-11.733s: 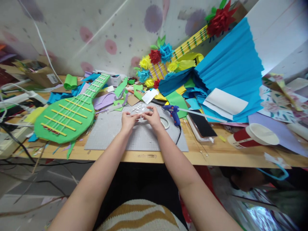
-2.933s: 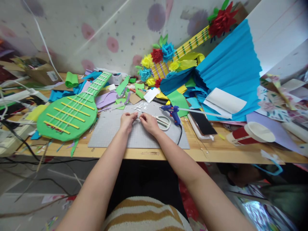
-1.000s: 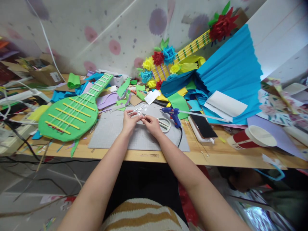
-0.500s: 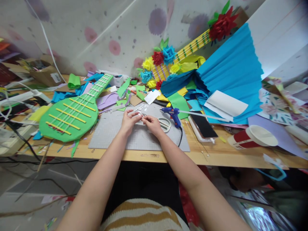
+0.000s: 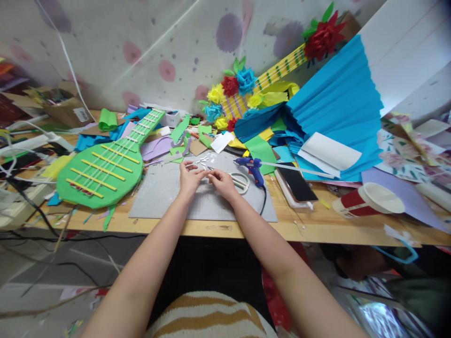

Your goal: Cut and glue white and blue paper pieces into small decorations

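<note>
Over the grey cutting mat point(image 5: 155, 197), my left hand point(image 5: 190, 179) has its fingers curled, with thumb and forefinger brought to my right fingertips. My right hand point(image 5: 222, 183) is closed in a pinch at the same spot. Whatever sits between the fingertips is too small or hidden to make out. Scissors with pale handles point(image 5: 243, 184) lie on the mat by my right hand, partly covered by it. Small white pieces point(image 5: 204, 159) are scattered just beyond my hands. A blue glue gun point(image 5: 252, 168) with a long clear stick rests to the right.
At left lies a green paper lute-like instrument point(image 5: 102, 171). Behind stand a yellow flowered paper guitar point(image 5: 234, 105) and blue pleated paper point(image 5: 334, 112). A phone point(image 5: 299, 182) and a paper cup point(image 5: 366, 199) sit at right. Paper scraps point(image 5: 158, 146) litter the back.
My left fingers have drawn in slightly closer over the pinch point. The white bit seen at the fingertips before is now hidden. The tabletop things stay put.
</note>
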A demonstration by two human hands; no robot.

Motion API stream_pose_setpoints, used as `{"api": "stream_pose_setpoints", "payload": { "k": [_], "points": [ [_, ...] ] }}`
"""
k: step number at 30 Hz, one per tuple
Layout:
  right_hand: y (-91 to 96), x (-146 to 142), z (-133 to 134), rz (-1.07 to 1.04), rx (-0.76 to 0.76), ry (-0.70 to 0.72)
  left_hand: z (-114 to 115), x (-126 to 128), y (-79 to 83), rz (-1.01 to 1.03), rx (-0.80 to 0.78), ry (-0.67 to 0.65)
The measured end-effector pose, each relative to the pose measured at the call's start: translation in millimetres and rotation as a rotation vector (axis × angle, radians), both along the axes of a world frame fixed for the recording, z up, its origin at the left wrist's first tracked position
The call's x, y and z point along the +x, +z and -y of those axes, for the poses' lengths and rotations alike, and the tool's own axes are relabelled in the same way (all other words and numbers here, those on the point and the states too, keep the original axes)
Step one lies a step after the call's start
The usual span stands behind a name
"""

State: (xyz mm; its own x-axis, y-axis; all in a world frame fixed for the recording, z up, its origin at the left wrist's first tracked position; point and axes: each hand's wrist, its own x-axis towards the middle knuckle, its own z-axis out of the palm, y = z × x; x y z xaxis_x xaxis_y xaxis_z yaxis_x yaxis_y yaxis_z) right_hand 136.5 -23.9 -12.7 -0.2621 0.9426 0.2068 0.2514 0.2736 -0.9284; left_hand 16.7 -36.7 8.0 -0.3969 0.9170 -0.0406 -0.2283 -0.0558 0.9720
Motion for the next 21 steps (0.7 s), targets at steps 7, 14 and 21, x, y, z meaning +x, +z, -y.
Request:
{"api": "stream_pose_setpoints", "payload": {
  "k": [7, 14, 21],
  "points": [
    [-0.2, 0.3, 0.2, 0.019, 0.006, -0.009, 0.4, -5.5, 1.3, 0.224, 0.003, 0.015],
    [2.8, 0.5, 0.8, 0.045, 0.008, 0.022, -4.0, -4.9, -1.4, 0.120, -0.039, -0.004],
    [0.2, 1.3, 0.1, 0.081, 0.045, 0.039, -5.9, -3.5, -1.6, -0.015, -0.043, 0.047]
  ]
}}
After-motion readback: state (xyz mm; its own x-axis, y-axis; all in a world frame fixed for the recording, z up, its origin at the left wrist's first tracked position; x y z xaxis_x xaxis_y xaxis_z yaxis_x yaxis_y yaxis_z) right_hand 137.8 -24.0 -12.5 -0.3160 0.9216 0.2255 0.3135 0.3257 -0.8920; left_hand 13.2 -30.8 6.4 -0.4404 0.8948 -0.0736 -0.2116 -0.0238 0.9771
